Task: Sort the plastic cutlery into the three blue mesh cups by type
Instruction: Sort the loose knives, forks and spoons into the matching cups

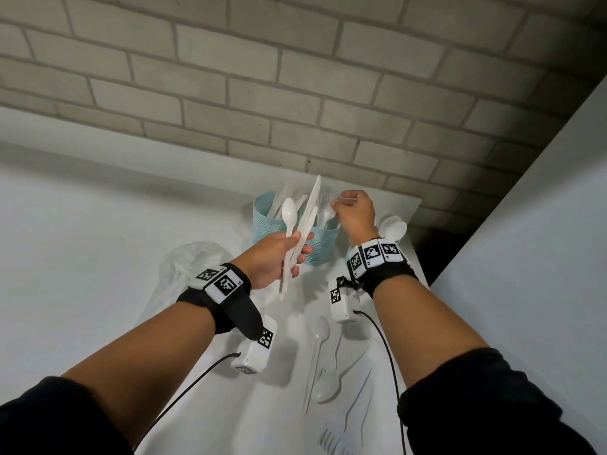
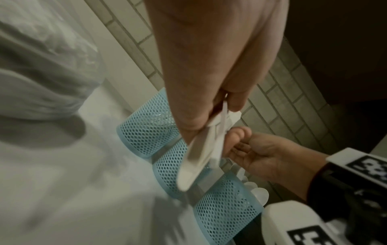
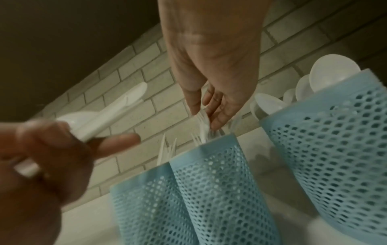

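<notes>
Three blue mesh cups stand in a row by the brick wall: the left cup with knives, the middle cup with forks, and the right cup with spoons. My left hand grips a bundle of white cutlery, a spoon and flat knife-like pieces, raised in front of the left and middle cups. My right hand is over the middle cup. In the right wrist view its fingertips pinch the head of a white fork just above the rim.
Loose white spoons and forks lie on the white table near me. A crumpled clear plastic bag lies left of the cups. The brick wall runs close behind the cups, and a white panel rises on the right.
</notes>
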